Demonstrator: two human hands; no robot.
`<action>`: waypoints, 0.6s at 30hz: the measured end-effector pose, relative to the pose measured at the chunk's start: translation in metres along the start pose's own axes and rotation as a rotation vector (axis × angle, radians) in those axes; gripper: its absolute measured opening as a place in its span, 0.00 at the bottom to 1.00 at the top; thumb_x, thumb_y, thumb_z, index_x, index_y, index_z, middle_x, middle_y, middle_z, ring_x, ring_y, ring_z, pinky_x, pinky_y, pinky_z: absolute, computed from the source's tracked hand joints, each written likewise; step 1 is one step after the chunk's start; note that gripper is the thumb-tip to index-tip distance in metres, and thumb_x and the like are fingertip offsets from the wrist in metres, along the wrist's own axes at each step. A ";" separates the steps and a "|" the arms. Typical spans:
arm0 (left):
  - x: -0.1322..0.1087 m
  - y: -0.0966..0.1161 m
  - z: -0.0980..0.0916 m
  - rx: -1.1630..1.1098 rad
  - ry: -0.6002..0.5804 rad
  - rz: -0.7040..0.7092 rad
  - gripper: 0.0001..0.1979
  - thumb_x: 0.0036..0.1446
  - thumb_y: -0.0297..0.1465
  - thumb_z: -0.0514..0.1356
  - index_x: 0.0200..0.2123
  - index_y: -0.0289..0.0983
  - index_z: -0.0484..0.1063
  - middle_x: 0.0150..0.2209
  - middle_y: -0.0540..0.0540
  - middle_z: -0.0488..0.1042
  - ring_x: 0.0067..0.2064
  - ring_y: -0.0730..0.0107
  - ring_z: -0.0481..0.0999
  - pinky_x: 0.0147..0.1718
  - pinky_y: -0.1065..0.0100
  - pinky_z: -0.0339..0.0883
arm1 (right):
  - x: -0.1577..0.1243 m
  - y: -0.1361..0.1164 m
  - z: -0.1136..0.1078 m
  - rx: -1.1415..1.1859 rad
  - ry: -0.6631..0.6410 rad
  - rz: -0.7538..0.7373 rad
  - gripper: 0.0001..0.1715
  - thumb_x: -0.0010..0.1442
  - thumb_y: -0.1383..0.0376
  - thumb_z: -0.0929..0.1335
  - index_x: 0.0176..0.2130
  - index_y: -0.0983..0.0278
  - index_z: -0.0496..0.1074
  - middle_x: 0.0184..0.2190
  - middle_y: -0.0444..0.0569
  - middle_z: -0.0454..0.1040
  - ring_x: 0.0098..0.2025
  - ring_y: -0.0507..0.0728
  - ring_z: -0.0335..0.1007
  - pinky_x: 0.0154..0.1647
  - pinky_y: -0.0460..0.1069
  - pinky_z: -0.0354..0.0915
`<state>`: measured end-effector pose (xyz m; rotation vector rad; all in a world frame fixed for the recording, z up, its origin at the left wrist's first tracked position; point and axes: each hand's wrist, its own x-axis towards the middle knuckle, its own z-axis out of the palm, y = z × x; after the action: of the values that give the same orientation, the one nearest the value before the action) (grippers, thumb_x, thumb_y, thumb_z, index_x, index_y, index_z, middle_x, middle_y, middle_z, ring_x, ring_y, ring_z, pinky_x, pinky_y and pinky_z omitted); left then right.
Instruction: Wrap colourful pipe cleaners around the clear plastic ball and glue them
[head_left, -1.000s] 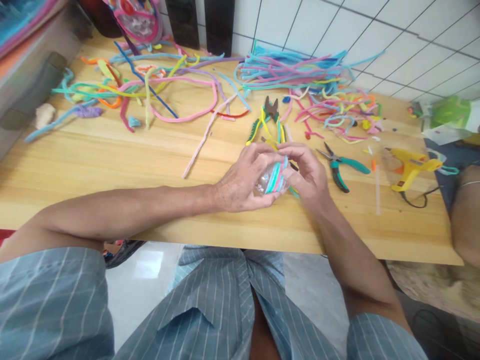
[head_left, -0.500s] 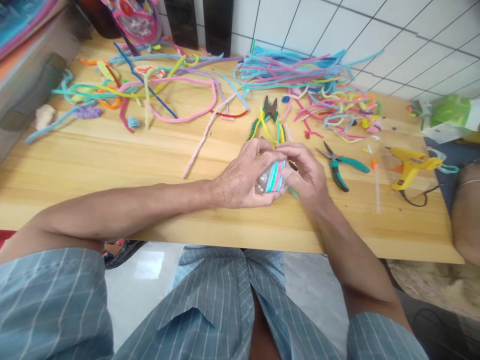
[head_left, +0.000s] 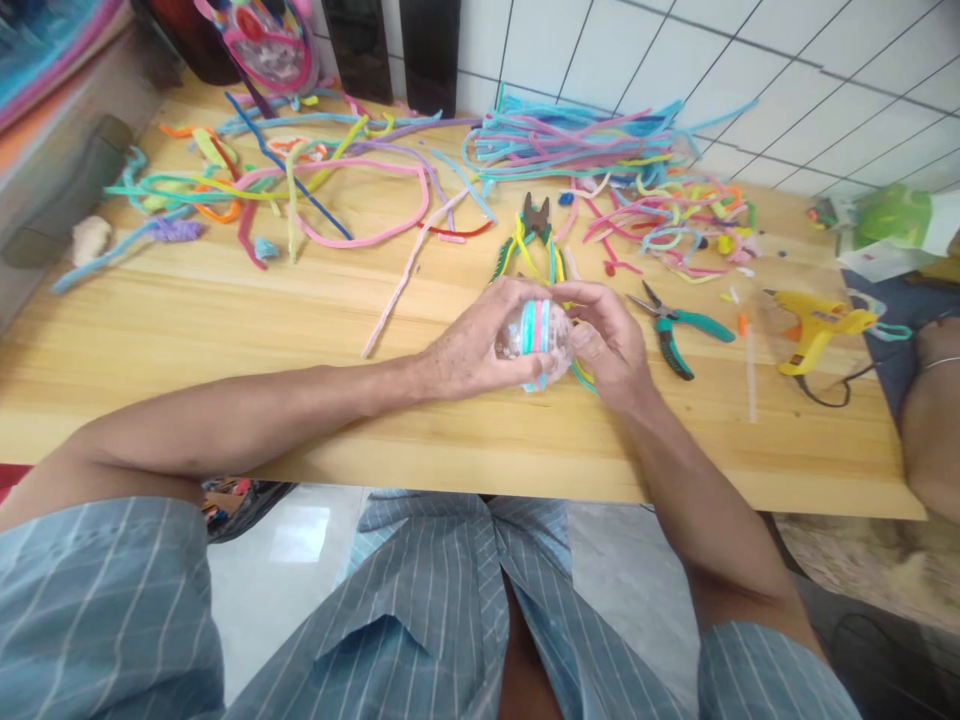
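A clear plastic ball (head_left: 557,338), banded round its middle with teal, pink and light blue pipe cleaners, is held just above the table's front half. My left hand (head_left: 471,342) wraps its left side, thumb low across the front and fingers over the top. At the ball's right edge, my right hand (head_left: 616,350) has its fingers curled and its thumb against the ball. Teal and yellow strands (head_left: 583,377) show beneath my right hand; whether they join the ball I cannot tell. Just beyond my hands lie cutting pliers (head_left: 537,222) with green and yellow handles, partly covered.
Needle-nose pliers (head_left: 673,330) lie right of my hands, then a clear glue stick (head_left: 751,375) and a yellow glue gun (head_left: 814,325). Bundled pipe cleaners (head_left: 577,140) rest by the tiled wall, loose ones (head_left: 360,235) at left. Another person's arm (head_left: 934,420) is at the far right.
The ball has turned in my hands, so its coloured bands now stand nearly upright and more of it shows. My left fingers have shifted back from its front.
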<state>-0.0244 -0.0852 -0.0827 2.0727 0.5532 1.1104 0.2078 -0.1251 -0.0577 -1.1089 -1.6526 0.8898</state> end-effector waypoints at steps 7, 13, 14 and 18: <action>0.009 0.000 -0.008 -0.398 0.033 -0.338 0.33 0.64 0.56 0.69 0.60 0.42 0.69 0.54 0.44 0.80 0.55 0.58 0.80 0.55 0.57 0.77 | -0.005 -0.008 0.002 -0.115 0.040 -0.194 0.36 0.65 0.36 0.77 0.64 0.47 0.78 0.65 0.52 0.79 0.69 0.72 0.75 0.70 0.71 0.73; 0.012 -0.002 -0.001 -0.529 0.109 -0.493 0.30 0.60 0.53 0.69 0.55 0.41 0.69 0.48 0.47 0.80 0.49 0.60 0.82 0.50 0.58 0.78 | -0.006 -0.008 0.001 -0.216 -0.017 -0.267 0.51 0.50 0.39 0.86 0.68 0.44 0.75 0.70 0.52 0.76 0.75 0.78 0.69 0.81 0.78 0.61; 0.012 -0.003 0.000 -0.528 0.107 -0.490 0.29 0.61 0.53 0.68 0.56 0.41 0.69 0.49 0.46 0.81 0.49 0.59 0.82 0.51 0.57 0.78 | -0.006 -0.007 0.002 -0.224 -0.032 -0.277 0.55 0.48 0.40 0.87 0.69 0.43 0.74 0.71 0.52 0.76 0.75 0.79 0.68 0.82 0.78 0.59; 0.011 -0.004 0.000 -0.522 0.115 -0.486 0.30 0.61 0.53 0.68 0.58 0.41 0.68 0.51 0.45 0.81 0.51 0.58 0.82 0.52 0.56 0.78 | -0.006 0.001 0.003 -0.263 -0.055 -0.334 0.61 0.47 0.42 0.88 0.73 0.44 0.71 0.74 0.54 0.73 0.76 0.79 0.67 0.83 0.78 0.58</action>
<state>-0.0188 -0.0760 -0.0797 1.3404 0.6908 0.9571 0.2063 -0.1304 -0.0615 -0.9461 -1.9699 0.5019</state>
